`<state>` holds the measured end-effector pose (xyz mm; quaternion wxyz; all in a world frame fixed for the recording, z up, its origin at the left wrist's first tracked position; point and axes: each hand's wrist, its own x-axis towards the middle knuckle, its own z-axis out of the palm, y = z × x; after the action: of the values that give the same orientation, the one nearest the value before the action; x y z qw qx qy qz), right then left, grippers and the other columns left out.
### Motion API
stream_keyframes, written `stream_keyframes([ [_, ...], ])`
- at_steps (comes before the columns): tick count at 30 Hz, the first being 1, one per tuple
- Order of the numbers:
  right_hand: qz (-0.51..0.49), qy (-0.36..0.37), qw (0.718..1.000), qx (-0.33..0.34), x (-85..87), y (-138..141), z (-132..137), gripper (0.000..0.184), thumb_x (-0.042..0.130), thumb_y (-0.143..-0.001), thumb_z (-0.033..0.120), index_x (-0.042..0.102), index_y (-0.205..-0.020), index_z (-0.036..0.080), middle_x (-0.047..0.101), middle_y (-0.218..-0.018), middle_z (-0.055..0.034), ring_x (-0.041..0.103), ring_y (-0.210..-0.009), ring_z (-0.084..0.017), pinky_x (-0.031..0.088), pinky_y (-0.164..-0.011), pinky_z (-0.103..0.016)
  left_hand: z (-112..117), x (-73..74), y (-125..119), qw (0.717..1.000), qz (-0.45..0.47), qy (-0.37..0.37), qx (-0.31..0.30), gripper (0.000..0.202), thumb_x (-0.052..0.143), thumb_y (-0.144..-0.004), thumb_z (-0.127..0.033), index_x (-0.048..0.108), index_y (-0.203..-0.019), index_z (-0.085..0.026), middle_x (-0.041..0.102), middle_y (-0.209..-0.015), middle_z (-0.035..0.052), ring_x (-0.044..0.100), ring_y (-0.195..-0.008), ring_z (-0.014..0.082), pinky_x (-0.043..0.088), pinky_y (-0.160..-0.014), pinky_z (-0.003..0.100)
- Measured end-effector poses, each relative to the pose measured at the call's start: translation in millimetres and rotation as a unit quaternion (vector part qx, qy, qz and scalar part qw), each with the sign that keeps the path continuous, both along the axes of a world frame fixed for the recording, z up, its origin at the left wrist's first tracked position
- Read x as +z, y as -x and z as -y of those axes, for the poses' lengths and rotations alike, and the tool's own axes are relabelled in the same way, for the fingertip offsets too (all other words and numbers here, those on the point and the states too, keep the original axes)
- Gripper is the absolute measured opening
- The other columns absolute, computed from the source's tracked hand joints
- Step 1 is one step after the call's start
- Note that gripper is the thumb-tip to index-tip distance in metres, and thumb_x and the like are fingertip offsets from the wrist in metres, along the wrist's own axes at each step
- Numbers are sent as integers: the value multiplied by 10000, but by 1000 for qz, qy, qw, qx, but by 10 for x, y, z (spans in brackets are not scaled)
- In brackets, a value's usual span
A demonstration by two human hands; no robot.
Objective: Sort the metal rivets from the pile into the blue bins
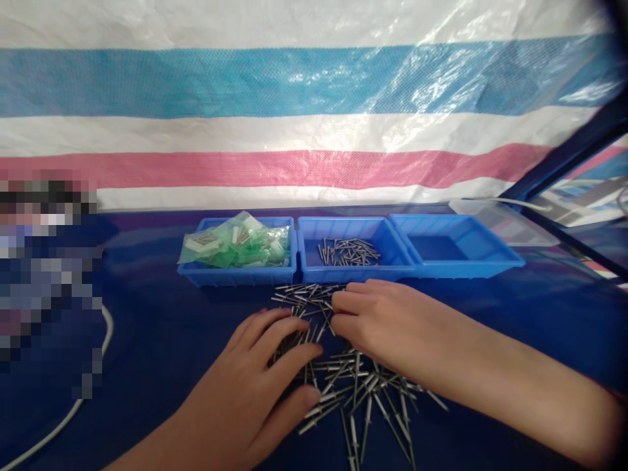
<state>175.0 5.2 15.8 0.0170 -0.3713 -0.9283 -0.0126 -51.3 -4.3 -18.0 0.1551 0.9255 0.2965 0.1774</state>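
Note:
A loose pile of metal pop rivets (360, 379) with long thin stems lies on the dark blue tabletop. My left hand (265, 366) rests at the pile's left side, fingers spread and curved over the rivets. Across from it, my right hand (367, 314) touches the far part of the pile, its fingers curled together. Whatever those fingers hold, if anything, is hidden. Behind the hands, the middle blue bin (356, 269) holds several similar rivets (350, 252).
The left blue bin (235, 278) is heaped with small clear and green bags (240, 242). A third blue bin (468, 268) stands at the right. A striped plastic sheet (294, 85) hangs behind. A white cable (53, 428) runs along the left, by a blurred-out area.

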Motion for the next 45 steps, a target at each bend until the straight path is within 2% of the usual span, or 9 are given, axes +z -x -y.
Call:
stream_keyframes([
  [4,-127,95,987,3,72,-76,6,103,562,-850,100,576,-792,183,603,-779,0,565,-707,-126,436,-621,-270,-29,43,31,998,52,-1,37,306,450,-929,-197,533,-1222,-224,543,-1248,79,424,-1239,229,411,-1031,389],
  [10,-407,108,903,-80,70,-144,123,198,493,-902,153,596,-1063,206,673,-1029,-44,635,-902,-139,504,-793,-287,-56,232,-218,987,100,81,93,291,491,-915,-229,507,-1206,-221,632,-1087,53,595,-993,183,499,-883,333],
  [12,-483,130,859,-113,38,-89,165,171,500,-909,191,626,-1022,215,686,-1008,-40,643,-922,-145,515,-813,-294,-90,302,-361,980,120,120,98,297,532,-893,-245,509,-1188,-225,653,-1031,30,619,-886,164,515,-813,312],
  [16,-635,195,725,-180,-57,45,234,97,585,-865,277,615,-918,201,689,-832,-18,658,-768,-138,541,-706,-280,-188,349,-543,967,175,159,92,263,602,-849,-279,544,-1093,-199,667,-935,14,623,-738,131,512,-701,266],
  [18,-659,214,693,-199,-102,86,266,108,616,-842,300,619,-878,199,680,-818,-13,647,-762,-136,533,-715,-280,-211,317,-561,964,187,161,102,197,590,-863,-292,581,-1032,-190,669,-884,7,619,-709,122,498,-669,246],
  [21,-669,233,671,-218,-148,105,316,131,658,-809,326,643,-849,202,667,-852,-8,620,-792,-131,512,-742,-271,-194,254,-540,960,202,150,121,125,576,-878,-285,627,-934,-185,672,-823,0,625,-719,124,486,-665,232],
  [27,-699,300,599,-250,-187,101,398,224,666,-800,410,655,-873,199,576,-664,39,478,-546,-73,394,-496,-198,-127,249,-513,961,234,103,109,52,645,-818,-227,651,-840,-179,682,-754,-13,626,-673,110,489,-660,211],
  [38,-660,300,650,-228,-150,107,399,153,672,-794,335,696,-882,213,689,-790,-7,631,-690,-125,528,-616,-241,-135,272,-437,962,263,49,47,56,591,-859,-179,641,-883,-184,669,-795,10,618,-695,103,499,-658,205],
  [45,-639,144,731,-190,-208,91,450,82,679,-790,258,641,-848,215,658,-797,-11,630,-680,-124,553,-610,-235,-172,268,-381,977,199,71,15,141,504,-915,-187,635,-967,-192,630,-956,47,620,-863,131,501,-791,239],
])
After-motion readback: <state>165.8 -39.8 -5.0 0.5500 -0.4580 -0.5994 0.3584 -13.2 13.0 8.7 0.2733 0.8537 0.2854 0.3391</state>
